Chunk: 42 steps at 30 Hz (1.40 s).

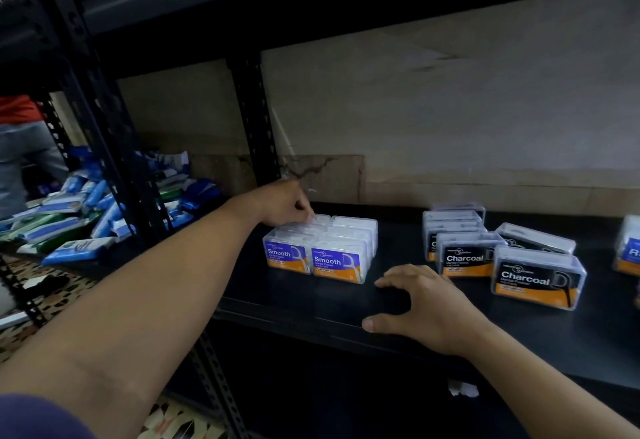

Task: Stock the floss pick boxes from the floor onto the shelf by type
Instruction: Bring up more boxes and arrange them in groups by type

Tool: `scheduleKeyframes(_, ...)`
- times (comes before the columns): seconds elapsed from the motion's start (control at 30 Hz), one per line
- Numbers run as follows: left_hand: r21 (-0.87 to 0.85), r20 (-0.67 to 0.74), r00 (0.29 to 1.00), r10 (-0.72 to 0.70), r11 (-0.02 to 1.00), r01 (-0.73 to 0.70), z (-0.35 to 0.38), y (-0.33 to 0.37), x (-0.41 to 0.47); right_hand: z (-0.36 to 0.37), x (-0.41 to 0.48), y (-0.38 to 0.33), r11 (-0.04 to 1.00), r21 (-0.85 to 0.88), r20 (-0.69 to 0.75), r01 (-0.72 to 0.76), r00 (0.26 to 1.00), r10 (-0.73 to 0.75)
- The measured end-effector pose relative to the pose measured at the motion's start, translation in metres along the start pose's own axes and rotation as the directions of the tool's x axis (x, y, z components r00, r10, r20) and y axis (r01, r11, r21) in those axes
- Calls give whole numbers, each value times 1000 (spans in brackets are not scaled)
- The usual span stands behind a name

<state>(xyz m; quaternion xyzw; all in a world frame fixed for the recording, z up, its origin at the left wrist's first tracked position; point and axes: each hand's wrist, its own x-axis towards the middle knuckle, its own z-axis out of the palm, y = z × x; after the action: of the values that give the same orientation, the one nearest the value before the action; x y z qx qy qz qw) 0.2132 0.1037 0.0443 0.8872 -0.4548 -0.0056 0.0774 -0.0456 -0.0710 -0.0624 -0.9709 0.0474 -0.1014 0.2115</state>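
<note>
Pinching the back Smooth box on the shelf with the left hand and resting the spread right hand nearby, could knock the 2 neat rows crooked by pushing too hard.

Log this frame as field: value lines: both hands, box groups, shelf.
left hand: fingers curled on the rear Smooth box, left row
right hand: open, spread, fingertips on the shelf, holding nothing
Smooth boxes: two neat rows side by side, purple labels forward
Charcoal boxes: right of them, apart, loosely set, some angled
edge box: blue label, cut off at right
left bay: pile of blue and green packs
</note>
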Motion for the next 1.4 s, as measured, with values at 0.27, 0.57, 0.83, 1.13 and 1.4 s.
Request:
scheduleKeyframes(0.27, -4, -36, 999, 1, 1000, -1, -4, 6, -11, -1, -1, -1, 1000, 25, 11, -9, 1000, 9)
scheduleKeyframes(0.57, 26, -18, 1000, -18, 999, 19, -9, 21, -38, -7, -12, -9, 999, 42, -38, -29, 999, 31)
scheduleKeyframes(0.83, 4, -88, 996, 33, 999, -33, 0, 79, -62, -19, -61, 0, 997, -83, -53, -3, 999, -2)
scheduleKeyframes(1.13, -256, -212, 973, 92, 955, -146, 52, 169, -47, -38, -134, 46, 970, -183, -280, -157, 954, 102)
scheduleKeyframes(1.4, -407, -350, 937, -12, 902, -140, 117, 215, -21, -12, -144, 61, 945, -219, -512, -244, 853, 102)
